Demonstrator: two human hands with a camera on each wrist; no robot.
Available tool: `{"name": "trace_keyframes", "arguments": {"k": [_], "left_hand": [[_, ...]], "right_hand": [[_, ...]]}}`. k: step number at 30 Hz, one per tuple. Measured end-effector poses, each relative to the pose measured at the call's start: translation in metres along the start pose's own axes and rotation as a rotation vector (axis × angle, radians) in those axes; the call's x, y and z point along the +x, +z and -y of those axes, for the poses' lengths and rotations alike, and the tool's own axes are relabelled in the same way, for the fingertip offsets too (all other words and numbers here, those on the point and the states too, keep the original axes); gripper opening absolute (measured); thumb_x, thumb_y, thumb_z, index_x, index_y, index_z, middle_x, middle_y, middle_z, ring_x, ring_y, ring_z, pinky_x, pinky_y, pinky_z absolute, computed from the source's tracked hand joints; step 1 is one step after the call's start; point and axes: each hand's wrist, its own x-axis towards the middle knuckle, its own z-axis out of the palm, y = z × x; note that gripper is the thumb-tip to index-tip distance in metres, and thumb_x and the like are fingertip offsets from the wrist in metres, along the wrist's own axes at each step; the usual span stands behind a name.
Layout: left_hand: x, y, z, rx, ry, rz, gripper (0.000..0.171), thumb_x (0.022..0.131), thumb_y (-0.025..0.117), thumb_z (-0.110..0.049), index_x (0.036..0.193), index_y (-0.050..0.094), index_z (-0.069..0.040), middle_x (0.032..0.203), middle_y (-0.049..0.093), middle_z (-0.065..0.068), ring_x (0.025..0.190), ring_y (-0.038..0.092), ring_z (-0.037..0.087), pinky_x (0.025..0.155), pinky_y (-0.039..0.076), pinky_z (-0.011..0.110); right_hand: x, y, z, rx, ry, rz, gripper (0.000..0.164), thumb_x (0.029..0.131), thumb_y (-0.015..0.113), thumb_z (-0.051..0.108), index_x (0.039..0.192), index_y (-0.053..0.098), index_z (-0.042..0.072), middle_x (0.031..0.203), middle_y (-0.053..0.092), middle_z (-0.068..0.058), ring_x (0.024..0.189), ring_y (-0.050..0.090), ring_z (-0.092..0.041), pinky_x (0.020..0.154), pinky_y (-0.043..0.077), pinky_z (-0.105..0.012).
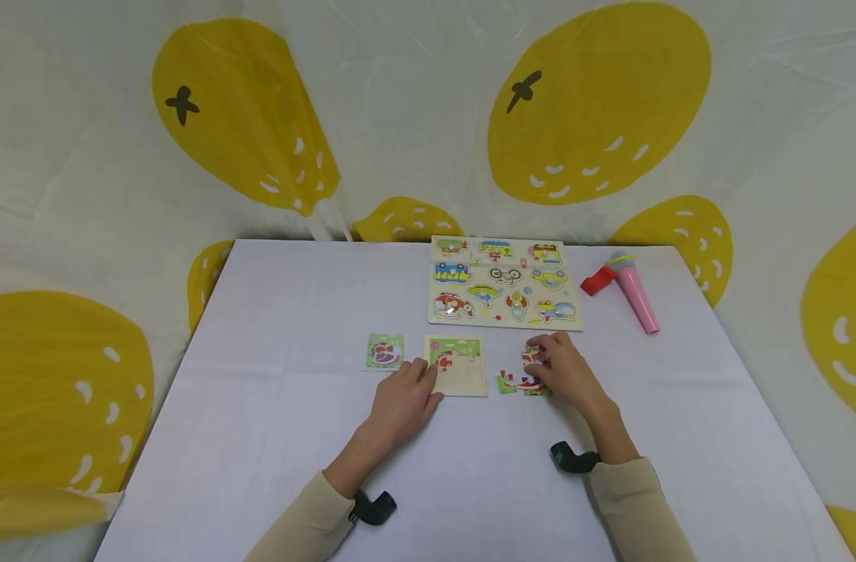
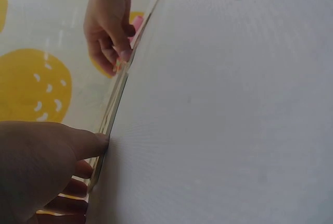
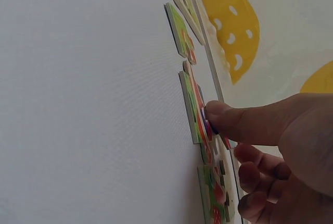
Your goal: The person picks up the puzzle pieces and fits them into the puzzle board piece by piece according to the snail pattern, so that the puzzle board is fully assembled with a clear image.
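Observation:
My left hand [image 1: 402,398] holds the lower-left corner of a small wooden puzzle board [image 1: 466,382], its thumb along the near edge. Along the board's top runs a green strip, with a red piece at the left and bare wood elsewhere. To the right, my right hand [image 1: 564,371] pinches a colourful puzzle piece [image 1: 531,355] between thumb and fingers, just over the table. Beneath and beside it lie several loose green, red and white puzzle pieces [image 1: 506,382], partly hidden by that hand. Left of the board is a square green picture card [image 1: 384,351], close to my left fingertips.
A larger wooden peg puzzle of vehicles [image 1: 505,300] lies behind the small board. To its right are a pink toy microphone [image 1: 637,297] and a red object [image 1: 598,281]. The table's white cloth [image 1: 273,437] surrounds everything. Behind hangs a yellow-patterned curtain [image 1: 413,117].

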Motion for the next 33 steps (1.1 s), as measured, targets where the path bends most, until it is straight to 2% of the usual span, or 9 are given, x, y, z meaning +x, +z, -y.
{"name": "trace_keyframes", "arguments": {"k": [5,9,15,24,33], "left_hand": [[0.0,0.001,0.0,0.002,0.002,-0.003,0.043,0.092,0.069,-0.038,0.123,0.069,-0.008,0.113,0.063,0.005,0.096,0.062,0.02,0.07,0.056,0.031],[0.0,0.0,0.0,0.004,0.001,0.01,0.043,0.093,0.069,-0.038,0.124,0.069,-0.008,0.113,0.063,0.005,0.096,0.062,0.02,0.07,0.056,0.031],[0.0,-0.001,0.0,0.0,0.001,0.02,0.043,0.094,0.068,-0.038,0.124,0.069,-0.008,0.113,0.063,0.006,0.096,0.062,0.02,0.071,0.057,0.031],[0.0,-0.003,0.0,-0.007,0.0,0.023,0.043,0.094,0.069,-0.037,0.124,0.069,-0.007,0.114,0.063,0.006,0.096,0.062,0.02,0.072,0.057,0.031],[0.001,-0.002,0.0,-0.006,-0.006,0.043,0.043,0.094,0.067,-0.038,0.126,0.068,-0.008,0.115,0.063,0.006,0.098,0.062,0.02,0.073,0.057,0.031]], "right_hand": [[-0.001,-0.002,0.003,0.021,-0.019,-0.031,0.033,0.098,0.063,0.017,0.129,0.06,0.005,0.107,0.062,-0.013,0.09,0.058,-0.024,0.078,0.051,-0.035],[-0.001,-0.004,0.007,0.032,-0.043,-0.068,0.029,0.102,0.056,0.015,0.129,0.061,0.004,0.106,0.063,-0.012,0.088,0.056,-0.023,0.079,0.051,-0.036],[0.002,-0.002,0.012,0.048,-0.076,-0.102,0.03,0.102,0.056,0.016,0.128,0.062,0.004,0.101,0.062,-0.01,0.087,0.054,-0.022,0.075,0.048,-0.029],[0.007,0.005,0.038,0.094,-0.131,-0.123,0.026,0.099,0.058,0.014,0.122,0.066,0.006,0.091,0.058,-0.007,0.083,0.051,-0.02,0.069,0.043,-0.025],[0.016,0.021,0.063,0.144,-0.172,-0.074,0.024,0.099,0.057,0.011,0.119,0.068,0.005,0.089,0.059,-0.006,0.079,0.05,-0.017,0.067,0.041,-0.025]]}}
